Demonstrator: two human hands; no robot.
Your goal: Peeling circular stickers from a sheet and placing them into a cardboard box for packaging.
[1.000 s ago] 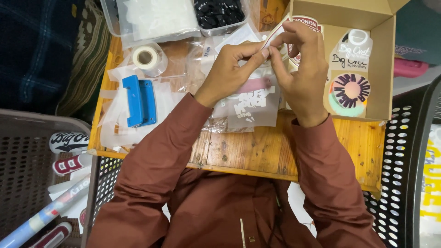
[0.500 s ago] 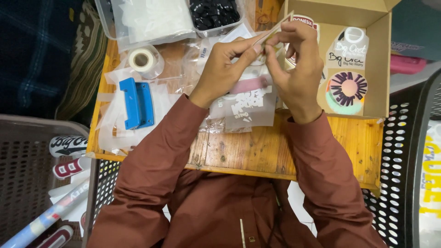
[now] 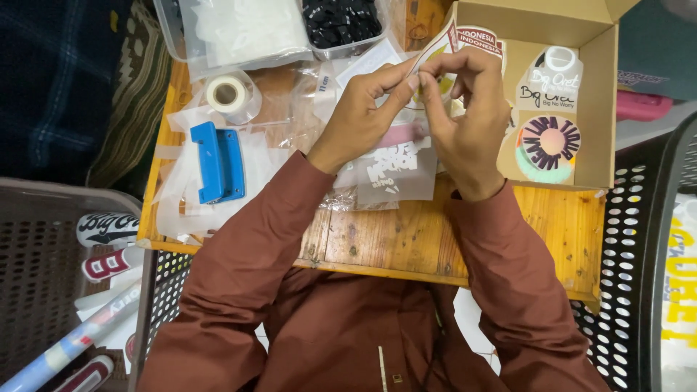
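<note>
Above the wooden table [image 3: 377, 243], both hands met on a small sticker [image 3: 435, 51], held up just in front of the open cardboard box [image 3: 592, 101]. Left hand [image 3: 363, 116] pinched the sticker's near edge between thumb and forefinger. Right hand [image 3: 468, 109] gripped it from the other side, fingers curled over the top. Whether the sticker was one sheet or a sheet with its backing could not be told.

Directly under the hands lay clear plastic sleeves [image 3: 388, 170] holding white cut-out lettering, with a pink strip showing between the wrists. Inside the box, flat against its floor, sat a round multicoloured sticker [image 3: 549, 145] and white script stickers [image 3: 552, 76] above it.

Left of the hands: a blue plastic tool [image 3: 218, 161] resting on loose transparent sheets, and beyond it a roll of clear tape [image 3: 229, 94]. At the far table edge stood two clear tubs, one with white contents [image 3: 243, 29], one with small black pieces [image 3: 341, 22].

Grey perforated baskets flanked the table; the left basket [image 3: 43, 290] held more stickers and a rolled tube. Both sleeves were rust-brown.
</note>
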